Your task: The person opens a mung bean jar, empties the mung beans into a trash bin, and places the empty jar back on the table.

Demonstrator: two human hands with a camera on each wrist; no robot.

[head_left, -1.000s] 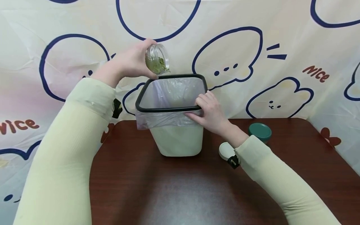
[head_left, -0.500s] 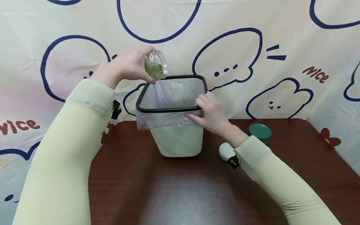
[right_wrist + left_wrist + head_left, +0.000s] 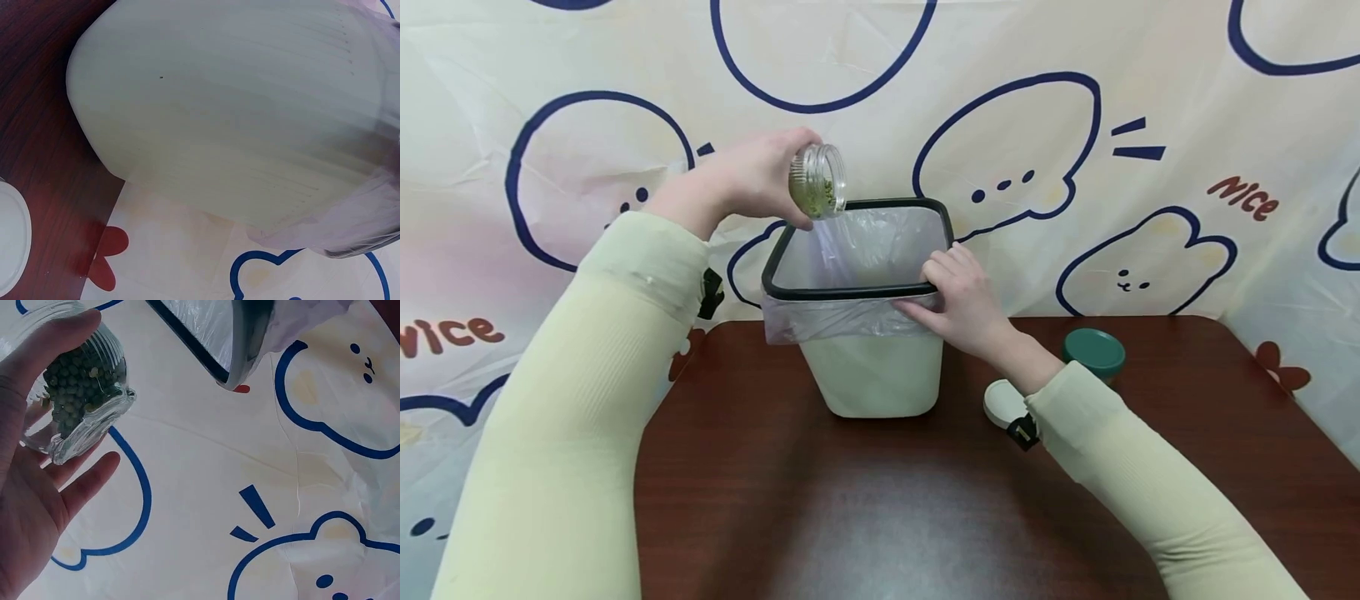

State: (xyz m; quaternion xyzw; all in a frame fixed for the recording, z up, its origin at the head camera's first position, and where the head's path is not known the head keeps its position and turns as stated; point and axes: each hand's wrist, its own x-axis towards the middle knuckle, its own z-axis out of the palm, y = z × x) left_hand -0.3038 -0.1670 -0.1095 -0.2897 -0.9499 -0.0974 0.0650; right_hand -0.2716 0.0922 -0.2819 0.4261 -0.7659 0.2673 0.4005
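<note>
My left hand point(image 3: 760, 177) grips a clear ribbed jar point(image 3: 808, 179), tipped on its side with its mouth toward the right, over the back left rim of a trash can. Small green beans point(image 3: 78, 387) lie inside the jar in the left wrist view. The pale trash can point(image 3: 876, 375) has a black rim and a translucent plastic bag point(image 3: 842, 321) folded over it. At the can's right side, my right hand point(image 3: 962, 300) grips the rim, thumb on the bag outside and fingers over the top. The right wrist view shows the can's side wall, not the hand.
Behind my right forearm stands a container with a green lid point(image 3: 1093, 350). A white round lid point(image 3: 1002, 403) lies on the brown table point(image 3: 865, 508), partly hidden by my wrist. A printed cloth point(image 3: 1000, 125) hangs close behind the can.
My left hand has lowered the jar slightly. Beans sat at the jar's mouth a second ago; now they lie further inside. My right hand has stayed on the rim.
</note>
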